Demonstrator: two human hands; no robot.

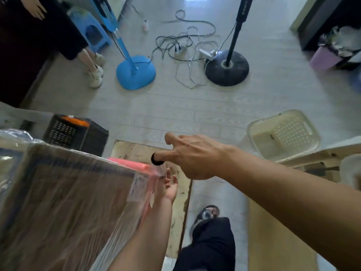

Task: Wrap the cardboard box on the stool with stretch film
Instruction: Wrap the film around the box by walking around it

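Brown cardboard box [58,192] at the lower left, very close to the camera. Flat sides, straight edges, a white paper label [138,186] near its right corner. Wrapped in clear, shiny, wrinkly stretch film [109,202]. Just past the box's far corner, the roll [129,163] of film, with a pink tube inside and a round black end.

Right hand [195,155] stretched in from the right, arm long and nearly straight, back of the hand up. Fingers pinching the black end of the roll, pointer finger sticking out. Left hand [169,186] up along the box's right side, palm up, fingers loose and a little bent, touching the film at the corner, right under the roll.

Under both hands, a flat, dirty sheet of cardboard [140,151] on the pale tiled floor [195,106]. Left of it, a black plastic crate [78,133] full of small holes, something orange on top. To the right, a cream plastic basket [283,133] with little holes. Farther off, a blue fan base [135,74] and a black fan base [226,68], tangled wires [187,45] between them. At the top right, a purple bin [323,58] stuffed with white things.
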